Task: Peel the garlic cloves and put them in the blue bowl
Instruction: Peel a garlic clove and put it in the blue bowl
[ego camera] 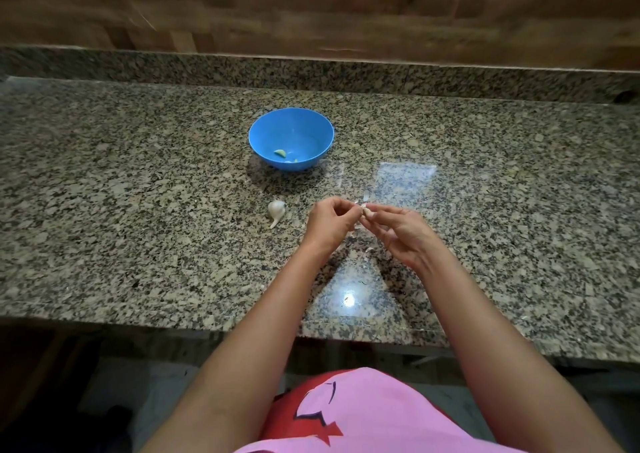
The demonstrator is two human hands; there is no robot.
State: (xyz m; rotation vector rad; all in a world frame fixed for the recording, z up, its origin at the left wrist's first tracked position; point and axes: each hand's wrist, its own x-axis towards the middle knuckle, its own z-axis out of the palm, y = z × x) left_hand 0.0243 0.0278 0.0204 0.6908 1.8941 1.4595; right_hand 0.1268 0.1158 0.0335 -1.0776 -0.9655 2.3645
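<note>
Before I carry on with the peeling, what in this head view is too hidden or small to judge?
- Garlic clove: mostly covered by the left hand and right hand; remaining skin unreadable.
- Peeled cloves in the blue bowl: near wall hides some; count unclear.
- Skin scraps: too small to count.

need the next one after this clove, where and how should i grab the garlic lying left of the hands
Take the garlic piece by its round bulbous body, pinching from above across its width. It lies flat on the countertop, with its thin stem tail pointing toward the person; that tail looks too slim to grip securely. The left hand is nearest.
</note>
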